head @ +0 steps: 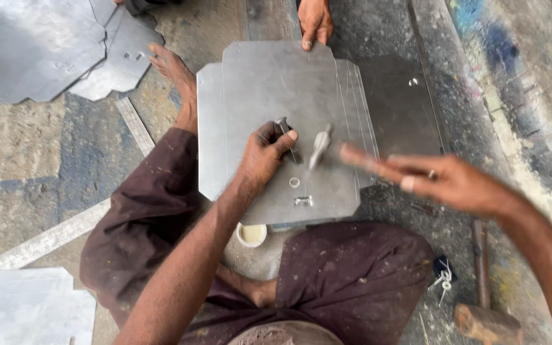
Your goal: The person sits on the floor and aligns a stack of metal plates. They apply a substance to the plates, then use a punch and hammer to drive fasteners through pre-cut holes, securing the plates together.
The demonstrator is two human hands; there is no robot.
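Observation:
I sit on the floor with a cut metal sheet [263, 89] lying in front of my legs. My left hand [264, 153] rests on the sheet and grips a small dark metal tool [287, 133] upright against it. My right hand [429, 179] is blurred in motion to the right, fingers stretched out toward a short grey metal piece [320, 144] on the sheet, holding nothing. A small ring [294, 182] and a small metal fitting [303, 200] lie on the sheet near my left wrist. Another person's hand [315, 22] presses the sheet's far edge.
More cut sheets lie at the upper left [33, 45] and lower left [20, 306]. Two metal rulers [134, 124] [46, 239] lie on the floor. A small white cup [251, 234] sits by my knee. A hammer [483, 306] and keys [443, 278] lie at the right.

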